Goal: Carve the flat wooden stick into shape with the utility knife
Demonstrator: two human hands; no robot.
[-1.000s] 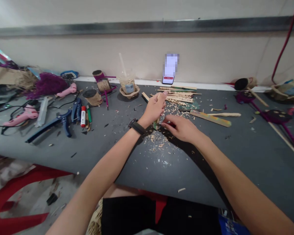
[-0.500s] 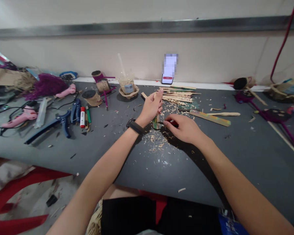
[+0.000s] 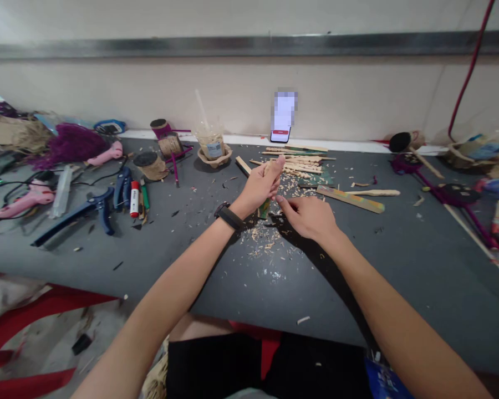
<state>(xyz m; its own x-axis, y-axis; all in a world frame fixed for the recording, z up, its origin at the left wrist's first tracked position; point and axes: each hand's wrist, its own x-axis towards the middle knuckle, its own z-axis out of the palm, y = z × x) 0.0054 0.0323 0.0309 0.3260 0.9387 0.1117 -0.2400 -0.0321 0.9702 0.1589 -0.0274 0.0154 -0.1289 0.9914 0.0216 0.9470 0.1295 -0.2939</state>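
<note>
My left hand [image 3: 263,185], with a dark band at the wrist, is closed round a wooden piece [image 3: 263,209] whose green-marked lower end shows below the fingers. Just to the right, my right hand [image 3: 310,215] is closed on a dark-handled carving tool, mostly hidden by the fingers; its dark tip [image 3: 273,224] points left near the piece. Pale wood shavings [image 3: 260,244] lie scattered under and around both hands. Several carved sticks [image 3: 303,163] lie behind my hands.
A phone [image 3: 283,116] leans on the wall. Left of my hands are a cup in a holder [image 3: 213,152], a red marker [image 3: 134,199], a blue clamp [image 3: 79,216] and pink glue guns [image 3: 31,199]. To the right lies a flat painted strip [image 3: 351,199].
My right hand has turned, so the red and dark handle seen earlier is now mostly hidden. The tool tip sits slightly lower beside the wooden piece. The whole view has shifted a little.
</note>
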